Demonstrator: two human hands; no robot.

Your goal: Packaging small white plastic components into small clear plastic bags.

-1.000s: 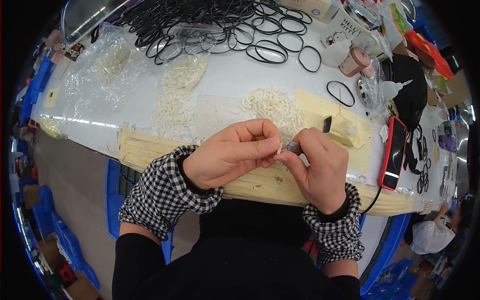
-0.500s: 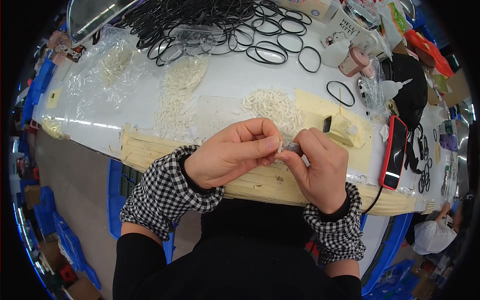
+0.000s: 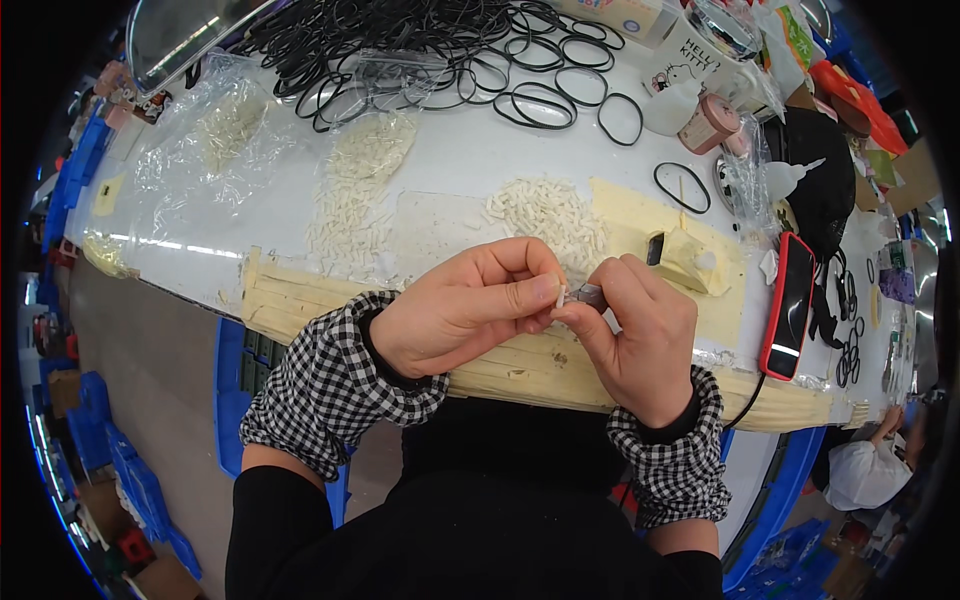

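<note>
Over the table's near edge, my left hand (image 3: 465, 305) pinches a small white piece (image 3: 561, 297) between thumb and forefinger. My right hand (image 3: 645, 330) is closed on a small flat grey blade-like piece (image 3: 590, 295), mostly covered by the fingers. Its tip meets or nearly meets the white piece; whether they touch I cannot tell. Just beyond my hands lies a heap of small white pieces (image 3: 545, 212). Farther left, more white pieces (image 3: 350, 225) spread out from a clear bag. A block wrapped in yellow tape (image 3: 687, 260) sits to the right of the heap.
Black loop bands (image 3: 380, 45) pile up at the back, several lying singly. A red-cased phone (image 3: 790, 305) with a cable is at the right, near a black cap (image 3: 818, 170) and a pink tub (image 3: 708, 124). Yellow tape covers the table edge (image 3: 290, 300). Blue crates (image 3: 228, 400) stand below.
Both hands stay almost in place. The white piece and the grey piece between the fingertips have shifted very slightly.
</note>
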